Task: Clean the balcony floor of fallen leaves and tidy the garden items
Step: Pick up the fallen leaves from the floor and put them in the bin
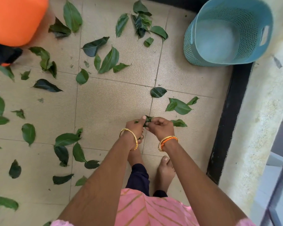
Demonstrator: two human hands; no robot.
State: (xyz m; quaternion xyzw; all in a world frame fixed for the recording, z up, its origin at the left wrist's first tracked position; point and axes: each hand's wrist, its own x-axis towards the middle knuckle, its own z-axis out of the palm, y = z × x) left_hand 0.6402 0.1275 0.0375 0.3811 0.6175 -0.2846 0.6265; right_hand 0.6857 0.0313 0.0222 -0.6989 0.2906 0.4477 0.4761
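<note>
The perforated blue plastic basket (227, 33) in the corner holds nothing. Both the left hand (136, 126) and right hand (161, 128) pinch one bunch of dark green leaves (148, 119); more lie scattered across the beige tiled floor (113, 98).

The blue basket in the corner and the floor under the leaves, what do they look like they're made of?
The blue basket looks like moulded plastic: matte, uniform colour, walls pierced with regular small holes and cut-out handle slots. The floor appears to be beige tile, likely ceramic or stone-look, with a slightly rough, dull surface and straight grout lines between squares. The exact tile material cannot be told.
</note>
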